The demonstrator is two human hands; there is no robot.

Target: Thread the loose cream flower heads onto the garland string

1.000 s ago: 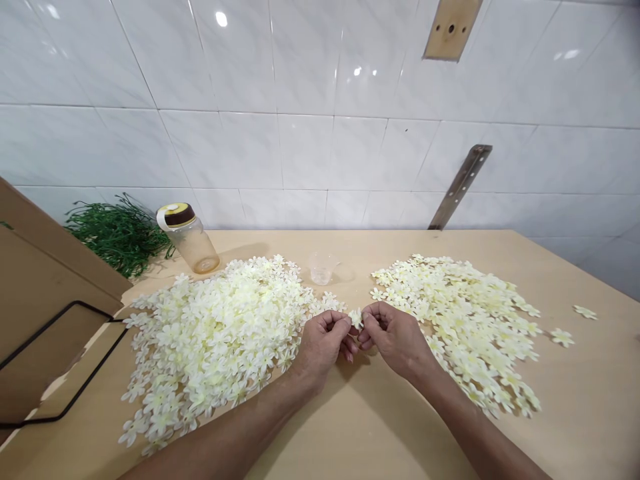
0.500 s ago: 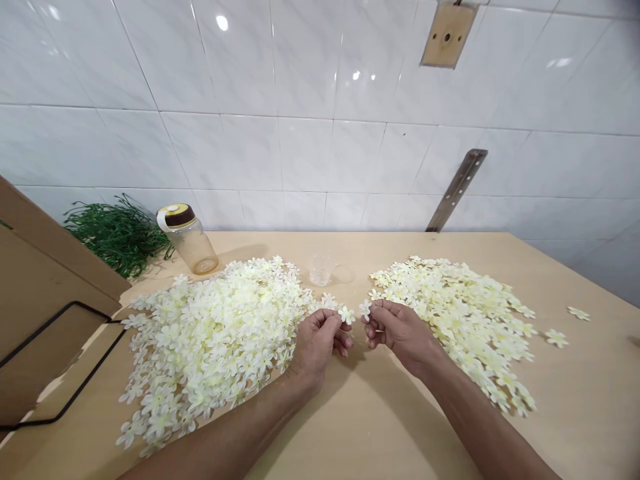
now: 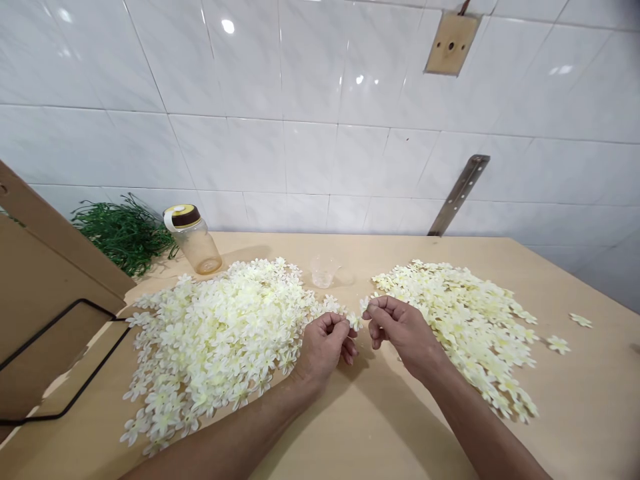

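Against white wall tiles (image 3: 310,157) — a pale table (image 3: 375,427); above it, left hand (image 3: 324,343) pinches one flower (image 3: 355,321); right hand (image 3: 400,328), another flower (image 3: 364,304).

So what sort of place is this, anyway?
Probably an indoor handwork corner, in a home or small workshop; I can't tell which. It shows in the light wood-toned table, the white tiled wall behind it and the big heap of pale flowers.
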